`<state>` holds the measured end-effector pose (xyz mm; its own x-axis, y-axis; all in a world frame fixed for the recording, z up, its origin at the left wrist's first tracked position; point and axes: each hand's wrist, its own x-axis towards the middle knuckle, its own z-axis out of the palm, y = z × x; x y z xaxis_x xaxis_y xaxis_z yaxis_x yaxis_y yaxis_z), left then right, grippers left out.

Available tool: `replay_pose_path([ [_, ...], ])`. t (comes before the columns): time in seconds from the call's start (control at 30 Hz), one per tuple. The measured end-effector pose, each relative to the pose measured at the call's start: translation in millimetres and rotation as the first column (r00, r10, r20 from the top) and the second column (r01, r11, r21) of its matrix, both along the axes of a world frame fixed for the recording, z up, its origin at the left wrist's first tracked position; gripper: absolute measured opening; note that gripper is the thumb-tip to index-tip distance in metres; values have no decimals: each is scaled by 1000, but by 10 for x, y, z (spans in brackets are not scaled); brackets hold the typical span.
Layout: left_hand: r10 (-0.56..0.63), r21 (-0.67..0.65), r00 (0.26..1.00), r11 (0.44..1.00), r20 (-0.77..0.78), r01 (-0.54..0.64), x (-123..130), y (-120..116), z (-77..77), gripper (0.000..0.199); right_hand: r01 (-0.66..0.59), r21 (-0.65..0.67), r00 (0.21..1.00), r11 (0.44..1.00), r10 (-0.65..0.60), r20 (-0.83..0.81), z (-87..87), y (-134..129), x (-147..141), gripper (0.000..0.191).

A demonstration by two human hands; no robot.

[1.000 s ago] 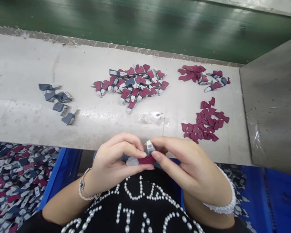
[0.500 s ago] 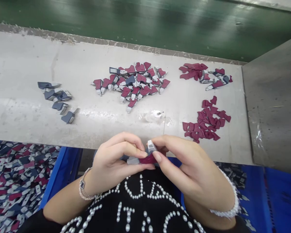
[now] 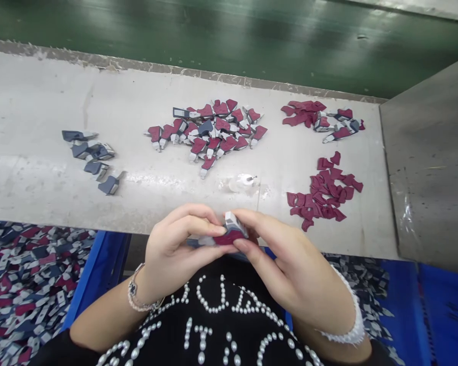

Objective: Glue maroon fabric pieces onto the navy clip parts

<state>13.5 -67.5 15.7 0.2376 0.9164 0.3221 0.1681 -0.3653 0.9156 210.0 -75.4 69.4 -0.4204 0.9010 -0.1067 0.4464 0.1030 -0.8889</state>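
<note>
Between my two hands, just off the table's front edge, is a small grey and white plastic part with a maroon face. My left hand pinches its left end between thumb and fingers. On its right side, my right hand grips it, thumb against the lower edge of the maroon face. The fingers hide some of the part. Beyond the hands lies a pile of similar grey, white and maroon parts. To the right is a heap of loose maroon pieces.
Several grey parts lie on the left of the white table. A small clear bottle with a thin tip stands mid-table. More maroon pieces are back right. Blue bins below hold many parts. A metal panel borders the right.
Both hands have shifted slightly up and left with the part. The part has turned so more of its maroon face shows, and the right thumb sits lower on it.
</note>
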Motion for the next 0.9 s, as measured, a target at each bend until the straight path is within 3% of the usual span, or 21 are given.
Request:
replay_pose_path([
  [0.23,-48,-61,969,998,-240,35,2,84,32,17,-53,68,985,996,40,169,-24,33,-21,32],
  [0.4,-54,-74,989,996,-137,44,-3,101,-27,21,-142,122,965,982,111,237,-3,-7,-14,43],
  [0.57,-94,-259,996,961,6,93,10,122,-130,25,-185,100,955,978,155,253,-11,5,8,49],
  [0.77,-178,-405,982,904,-60,139,-10,139,-95,22,-132,104,963,986,103,250,-81,22,-103,29],
  [0.9,-218,-500,975,840,44,211,-81,199,-65,23,-88,33,969,996,78,236,-97,45,-135,24],
])
